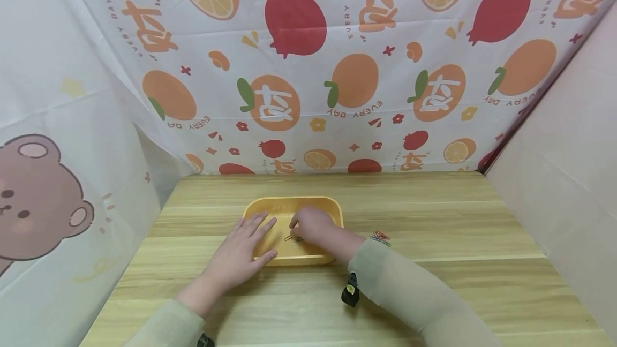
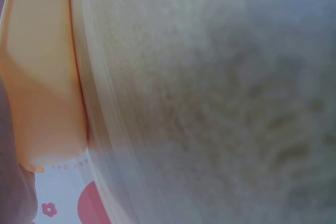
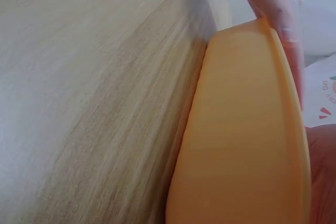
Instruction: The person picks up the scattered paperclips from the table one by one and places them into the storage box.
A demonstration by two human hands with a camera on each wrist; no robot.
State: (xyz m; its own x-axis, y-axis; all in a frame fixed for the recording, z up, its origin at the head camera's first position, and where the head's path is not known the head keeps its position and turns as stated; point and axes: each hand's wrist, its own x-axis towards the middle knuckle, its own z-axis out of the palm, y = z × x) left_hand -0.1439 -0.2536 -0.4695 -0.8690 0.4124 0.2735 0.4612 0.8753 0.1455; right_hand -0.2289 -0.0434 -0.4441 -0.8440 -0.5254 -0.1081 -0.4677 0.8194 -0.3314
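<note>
A yellow tray (image 1: 289,201) sits on the wooden table (image 1: 448,213). My left hand (image 1: 250,240) lies flat with straight fingers on the tray's left rim. My right hand (image 1: 310,225) reaches into the tray with fingers curled down and pinches a paper clip (image 1: 292,238) at the tray floor. A small pile of coloured paper clips (image 1: 381,238) lies on the table just right of the tray. The left wrist view is a blurred close-up of the tray wall (image 2: 47,77) and table. The right wrist view has the tray's outer wall (image 3: 247,129) with the left hand's fingers (image 3: 278,14) on its rim.
Fruit-print cloth (image 1: 308,68) hangs behind the table, a bear-print cloth (image 1: 43,197) on the left and a plain pink wall (image 1: 564,186) on the right. A black wrist mount (image 1: 350,289) hangs under my right sleeve.
</note>
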